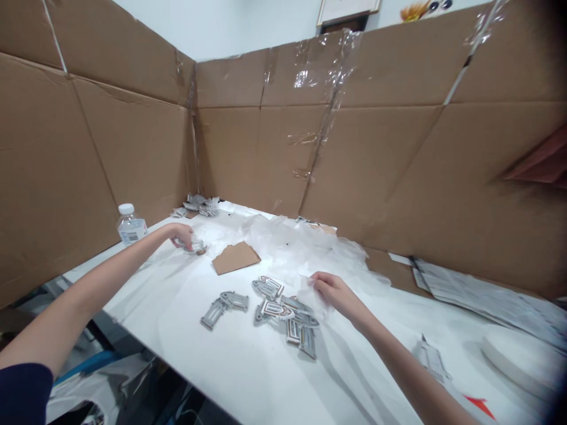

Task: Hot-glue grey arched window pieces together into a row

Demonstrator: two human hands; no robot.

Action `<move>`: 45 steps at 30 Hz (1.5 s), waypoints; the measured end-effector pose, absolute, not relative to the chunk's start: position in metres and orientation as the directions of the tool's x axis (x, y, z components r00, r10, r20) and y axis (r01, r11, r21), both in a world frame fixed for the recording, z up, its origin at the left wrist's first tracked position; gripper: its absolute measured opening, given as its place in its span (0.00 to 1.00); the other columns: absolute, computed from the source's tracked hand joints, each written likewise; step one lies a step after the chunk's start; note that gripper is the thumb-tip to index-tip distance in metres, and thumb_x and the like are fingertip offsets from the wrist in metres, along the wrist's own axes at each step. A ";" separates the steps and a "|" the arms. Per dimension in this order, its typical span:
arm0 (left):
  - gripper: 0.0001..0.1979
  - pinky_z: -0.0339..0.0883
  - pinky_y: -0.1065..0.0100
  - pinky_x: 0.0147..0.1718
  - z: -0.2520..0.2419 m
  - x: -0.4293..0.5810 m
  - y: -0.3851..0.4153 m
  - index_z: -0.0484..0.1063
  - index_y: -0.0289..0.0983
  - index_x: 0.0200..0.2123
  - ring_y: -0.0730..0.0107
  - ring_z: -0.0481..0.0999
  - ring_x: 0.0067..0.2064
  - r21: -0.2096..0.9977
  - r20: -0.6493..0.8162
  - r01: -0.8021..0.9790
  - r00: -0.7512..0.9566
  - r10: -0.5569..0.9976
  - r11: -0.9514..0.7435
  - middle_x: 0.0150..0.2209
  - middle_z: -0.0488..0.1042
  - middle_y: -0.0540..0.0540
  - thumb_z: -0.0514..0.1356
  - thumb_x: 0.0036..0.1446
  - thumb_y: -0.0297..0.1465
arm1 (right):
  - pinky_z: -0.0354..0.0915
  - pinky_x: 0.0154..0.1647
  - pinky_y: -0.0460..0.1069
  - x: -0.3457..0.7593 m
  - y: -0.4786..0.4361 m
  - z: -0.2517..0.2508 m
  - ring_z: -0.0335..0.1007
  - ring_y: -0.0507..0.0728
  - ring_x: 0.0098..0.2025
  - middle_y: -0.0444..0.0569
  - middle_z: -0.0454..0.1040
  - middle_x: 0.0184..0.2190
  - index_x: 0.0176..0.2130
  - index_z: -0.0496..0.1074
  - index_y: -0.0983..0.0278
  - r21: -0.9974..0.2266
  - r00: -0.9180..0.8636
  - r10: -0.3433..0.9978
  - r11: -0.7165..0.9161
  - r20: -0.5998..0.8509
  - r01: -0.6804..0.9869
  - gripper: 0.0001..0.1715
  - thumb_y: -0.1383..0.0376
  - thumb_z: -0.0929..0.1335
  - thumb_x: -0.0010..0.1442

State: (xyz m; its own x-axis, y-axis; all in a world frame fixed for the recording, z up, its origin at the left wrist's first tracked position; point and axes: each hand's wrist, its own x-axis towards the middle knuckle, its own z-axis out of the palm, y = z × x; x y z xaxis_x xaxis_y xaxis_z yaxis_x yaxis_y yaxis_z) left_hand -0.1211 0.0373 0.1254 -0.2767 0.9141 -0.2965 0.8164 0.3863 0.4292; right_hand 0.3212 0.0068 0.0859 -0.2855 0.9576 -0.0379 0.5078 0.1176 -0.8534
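My left hand (182, 235) reaches far left across the white table (248, 372), fingers closed on a small grey flat piece (196, 246) near its edge. My right hand (332, 290) pinches a clear plastic bag (296, 248) that lies crumpled across the middle of the table. Just left of that hand lies a loose cluster of several grey and white flat cut-out pieces (283, 310). One more grey piece (224, 307) lies apart, further left. A small brown cardboard scrap (235, 258) rests between my two hands.
A water bottle (131, 226) stands at the table's left edge. Another pile of grey pieces (198, 206) sits in the far corner. Tall cardboard walls (381, 153) enclose the table on three sides. Papers (478, 292) and a white roll (518, 357) lie at right.
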 end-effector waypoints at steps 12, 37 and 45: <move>0.16 0.74 0.58 0.43 0.103 0.041 0.001 0.69 0.35 0.53 0.62 0.76 0.46 0.478 -0.369 0.856 0.400 0.839 -0.198 0.50 0.72 0.42 0.60 0.64 0.34 | 0.49 0.22 0.46 0.316 -0.001 0.093 0.55 0.50 0.22 0.40 0.60 0.18 0.27 0.68 0.64 -0.854 -0.305 0.952 0.145 -0.017 0.500 0.12 0.58 0.63 0.49; 0.35 0.68 0.71 0.27 0.146 0.039 -0.019 0.60 0.43 0.59 0.67 0.76 0.33 0.693 -0.083 0.653 0.491 0.867 -0.304 0.32 0.71 0.52 0.66 0.46 0.31 | 0.55 0.25 0.44 0.254 -0.013 0.108 0.61 0.49 0.25 0.39 0.68 0.23 0.44 0.74 0.63 -0.865 -0.545 0.838 0.250 -0.032 0.436 0.21 0.63 0.73 0.48; 0.32 0.76 0.64 0.35 0.135 0.008 0.034 0.59 0.38 0.62 0.66 0.79 0.38 0.742 -0.076 0.649 0.331 0.940 -0.169 0.43 0.75 0.43 0.63 0.59 0.43 | 0.64 0.25 0.45 0.272 0.046 0.107 0.64 0.48 0.24 0.42 0.70 0.28 0.39 0.72 0.67 -0.898 -0.285 0.949 0.003 -0.136 0.439 0.14 0.57 0.68 0.64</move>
